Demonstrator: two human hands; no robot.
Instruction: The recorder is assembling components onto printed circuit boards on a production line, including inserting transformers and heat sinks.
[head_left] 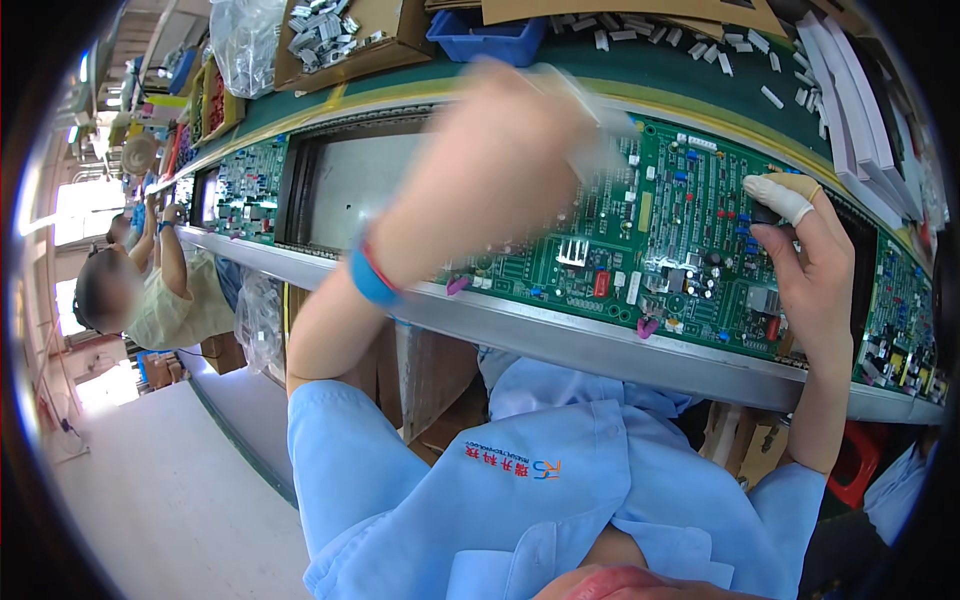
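My left hand [505, 165], with a blue band on its wrist, is raised over the left part of the green circuit boards [660, 205]. Motion smears its fingers. A whitish blur shows at the fingertips, and I cannot tell what it is. Over the right part of the boards, my right hand [815, 240] pinches a small black component [764, 214] between thumb and fingers, close to the board's surface. Pale finger cots cover some of its fingertips. Several coloured parts, among them a red block [601, 284] and a purple piece [648, 327], sit on the boards.
A metal conveyor rail [520, 335] runs along the near side. Beyond the boards are a blue bin [490, 40], a cardboard box [350, 55] of metal pieces, loose metal pieces [725, 62] and white strips [850, 100]. A co-worker [180, 295] is at the far left.
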